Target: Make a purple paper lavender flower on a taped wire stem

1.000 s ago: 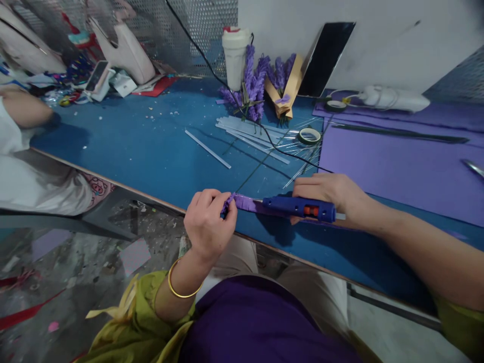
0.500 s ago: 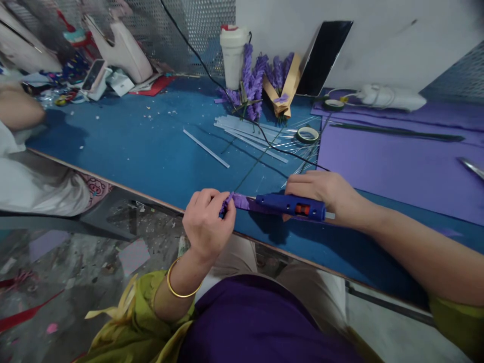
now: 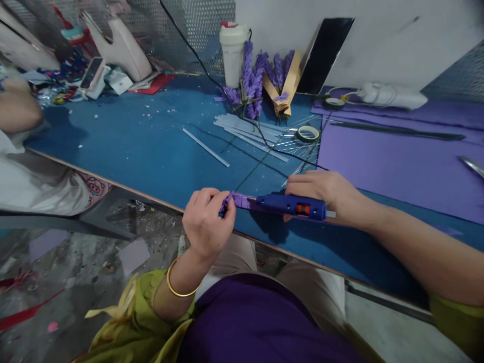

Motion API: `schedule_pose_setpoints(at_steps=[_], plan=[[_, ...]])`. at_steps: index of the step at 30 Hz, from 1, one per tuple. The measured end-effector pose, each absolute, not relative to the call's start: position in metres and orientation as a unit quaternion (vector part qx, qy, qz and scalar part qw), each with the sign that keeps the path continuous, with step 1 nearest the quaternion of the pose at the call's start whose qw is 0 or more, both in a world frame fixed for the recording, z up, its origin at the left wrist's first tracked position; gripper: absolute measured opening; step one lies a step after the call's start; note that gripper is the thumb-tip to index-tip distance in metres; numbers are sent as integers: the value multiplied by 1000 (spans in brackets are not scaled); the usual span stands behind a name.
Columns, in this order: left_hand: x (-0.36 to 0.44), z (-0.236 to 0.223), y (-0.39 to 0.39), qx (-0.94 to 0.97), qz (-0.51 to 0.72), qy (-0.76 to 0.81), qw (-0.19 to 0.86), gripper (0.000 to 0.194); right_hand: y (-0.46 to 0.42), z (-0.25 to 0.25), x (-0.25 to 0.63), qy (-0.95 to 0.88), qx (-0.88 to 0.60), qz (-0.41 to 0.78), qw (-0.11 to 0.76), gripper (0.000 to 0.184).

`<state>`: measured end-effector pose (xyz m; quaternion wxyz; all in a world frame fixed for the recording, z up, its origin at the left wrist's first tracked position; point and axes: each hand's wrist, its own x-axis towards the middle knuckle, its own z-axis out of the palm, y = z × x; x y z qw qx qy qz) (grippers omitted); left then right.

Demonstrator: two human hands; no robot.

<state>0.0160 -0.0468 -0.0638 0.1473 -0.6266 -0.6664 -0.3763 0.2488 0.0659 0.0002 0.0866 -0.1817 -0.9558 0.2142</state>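
My right hand (image 3: 319,189) is closed around a blue hot glue gun (image 3: 282,202), with a pale glue stick (image 3: 330,214) poking out of its rear end. The gun lies level and its nozzle points left, over or touching a purple paper strip (image 3: 242,200). Pinched at the table's front edge, the strip's bunched left end sits in my left hand (image 3: 207,219), between thumb and index finger. A thin green stem (image 3: 257,169) runs up and right from the pinched paper. My fingers hide part of the wound end.
Translucent glue sticks (image 3: 253,133), a green tape roll (image 3: 307,133) and a black cord (image 3: 264,138) lie ahead. Purple lavender-like flowers (image 3: 254,80), a white cup (image 3: 232,55) and a leaning dark tablet (image 3: 325,55) stand behind. Purple sheets (image 3: 401,161) lie right; a person's arm (image 3: 18,108) is at left.
Both hands and the glue gun stay almost where they were. The other person's arm at the far left has shifted slightly.
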Motion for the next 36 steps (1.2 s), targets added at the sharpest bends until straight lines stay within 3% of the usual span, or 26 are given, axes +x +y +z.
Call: schedule_pose_setpoints(at_steps=[15, 20, 28, 33, 36], plan=[[15, -62, -47, -625, -375, -670, 143, 9, 83, 7, 276, -942, -189, 232, 152, 17], [14, -62, -50, -627, -409, -654, 111, 10, 86, 1, 275, -958, -199, 153, 140, 10], [8, -46, -66, -600, -510, -616, -17, 11, 89, -13, 264, -970, -225, 18, 90, 43], [-1, -14, -75, -611, -511, -601, -67, 12, 86, -8, 266, -969, -232, -51, 62, 64], [-6, 12, -77, -647, -503, -569, -66, 13, 64, 10, 266, -961, -244, -99, 90, 57]])
